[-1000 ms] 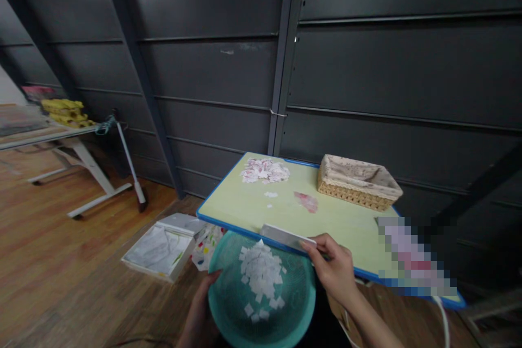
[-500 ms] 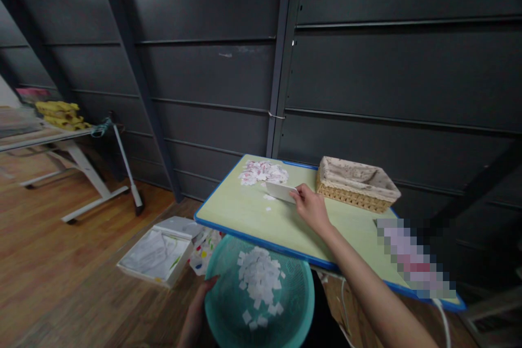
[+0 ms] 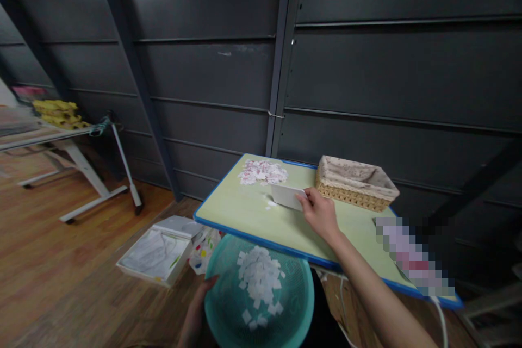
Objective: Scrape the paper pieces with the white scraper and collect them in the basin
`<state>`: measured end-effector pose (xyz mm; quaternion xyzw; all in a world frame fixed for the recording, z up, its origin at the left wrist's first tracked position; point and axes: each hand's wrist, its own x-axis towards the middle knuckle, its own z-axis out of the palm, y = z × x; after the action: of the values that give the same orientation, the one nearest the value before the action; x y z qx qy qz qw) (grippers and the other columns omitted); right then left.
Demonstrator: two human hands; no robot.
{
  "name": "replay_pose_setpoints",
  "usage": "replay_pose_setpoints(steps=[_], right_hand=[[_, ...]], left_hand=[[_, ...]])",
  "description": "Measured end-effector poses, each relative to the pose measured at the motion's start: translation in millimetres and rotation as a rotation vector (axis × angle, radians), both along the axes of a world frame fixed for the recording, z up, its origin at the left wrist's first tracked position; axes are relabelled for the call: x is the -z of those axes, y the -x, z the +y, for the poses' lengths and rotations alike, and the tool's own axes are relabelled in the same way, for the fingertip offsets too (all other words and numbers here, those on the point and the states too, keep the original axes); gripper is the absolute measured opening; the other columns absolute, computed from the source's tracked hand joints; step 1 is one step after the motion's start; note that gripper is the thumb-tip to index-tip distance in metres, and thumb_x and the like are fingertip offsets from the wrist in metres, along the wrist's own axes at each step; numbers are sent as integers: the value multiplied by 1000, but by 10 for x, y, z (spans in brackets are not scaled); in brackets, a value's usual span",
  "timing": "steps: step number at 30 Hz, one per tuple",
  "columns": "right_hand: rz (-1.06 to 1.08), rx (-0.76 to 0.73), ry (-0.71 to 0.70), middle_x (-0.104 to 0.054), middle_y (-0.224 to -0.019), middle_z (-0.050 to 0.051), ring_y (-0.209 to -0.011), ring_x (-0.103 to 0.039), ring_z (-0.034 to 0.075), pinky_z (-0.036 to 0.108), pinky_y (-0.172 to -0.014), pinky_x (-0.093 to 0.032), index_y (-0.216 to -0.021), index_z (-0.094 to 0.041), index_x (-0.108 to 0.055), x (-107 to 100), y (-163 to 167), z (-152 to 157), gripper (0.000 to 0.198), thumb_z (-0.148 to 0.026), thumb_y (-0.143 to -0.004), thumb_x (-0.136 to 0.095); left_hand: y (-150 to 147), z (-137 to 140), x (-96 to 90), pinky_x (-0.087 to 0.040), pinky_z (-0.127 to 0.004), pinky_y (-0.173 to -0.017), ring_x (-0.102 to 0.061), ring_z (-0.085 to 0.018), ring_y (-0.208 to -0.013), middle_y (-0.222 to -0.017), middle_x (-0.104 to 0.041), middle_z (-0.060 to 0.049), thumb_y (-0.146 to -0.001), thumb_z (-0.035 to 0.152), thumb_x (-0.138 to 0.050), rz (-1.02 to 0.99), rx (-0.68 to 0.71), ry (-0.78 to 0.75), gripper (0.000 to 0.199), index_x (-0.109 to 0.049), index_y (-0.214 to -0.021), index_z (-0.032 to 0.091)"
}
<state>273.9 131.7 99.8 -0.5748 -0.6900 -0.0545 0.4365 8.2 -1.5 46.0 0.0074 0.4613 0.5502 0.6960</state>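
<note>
My right hand [image 3: 320, 213] pinches a stiff white card [image 3: 286, 196] by its right end, holding it on edge low over the pale green tabletop [image 3: 228, 207]. A few white paper scraps [image 3: 269, 205] lie by the card's lower left side. Farther back rests a heap of small white and pinkish paper pieces [image 3: 263, 172]. Below the table's front edge, my left hand [image 3: 201, 294] grips the left rim of a teal mesh basket [image 3: 297, 304]. Inside this basket lie many small white paper squares [image 3: 260, 274]. Most fingers of my left hand are hidden.
A cloth-lined wicker basket [image 3: 354, 187] stands at the table's back right, beside a pixelated object [image 3: 411, 255] with a white cable. On the floor at left sits an open white box [image 3: 153, 255] near a dotted bag [image 3: 204, 250]. A dark panelled wall [image 3: 212, 76] rises behind.
My right hand has drawn the card a little to the right and toward me across the tabletop. The left hand and teal basket have stayed put.
</note>
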Motion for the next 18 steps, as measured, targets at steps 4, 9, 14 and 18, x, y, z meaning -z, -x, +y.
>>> replay_pose_setpoints(steps=[4, 9, 14, 18], right_hand=[[-11, 24, -1, -67, -67, 5, -56, -61, 20, 27, -53, -34, -81, -21, -58, 38, -4, -1, 24, -39, -88, -44], [-29, 55, -11, -66, -65, 5, -55, -60, 20, 26, -52, -33, -81, -21, -58, 50, -20, 23, 25, -38, -89, -43], [15, 64, -50, -66, -65, 5, -53, -60, 18, 25, -52, -35, -80, -21, -59, 66, -14, -45, 26, -39, -89, -44], [62, 10, -51, -66, -66, 4, -54, -60, 17, 25, -54, -38, -79, -21, -59, 71, 55, -128, 25, -40, -89, -45]], left_hand=[[20, 0, 62, -46, -52, -99, -66, -36, -103, -87, -80, -11, -71, 27, -70, 68, 66, 48, 84, -33, -144, 11], [-11, -11, 73, -44, -53, -101, -66, -36, -104, -97, -79, -12, -75, 27, -65, 106, 80, 4, 77, -35, -144, 11], [16, 1, 87, -44, -52, -101, -66, -36, -105, -96, -79, -12, -70, 26, -70, 135, 41, 15, 81, -37, -144, 14], [78, 22, 136, -48, -50, -97, -69, -37, -98, -83, -80, -14, -69, 33, -71, 108, 106, 79, 84, -39, -140, 4]])
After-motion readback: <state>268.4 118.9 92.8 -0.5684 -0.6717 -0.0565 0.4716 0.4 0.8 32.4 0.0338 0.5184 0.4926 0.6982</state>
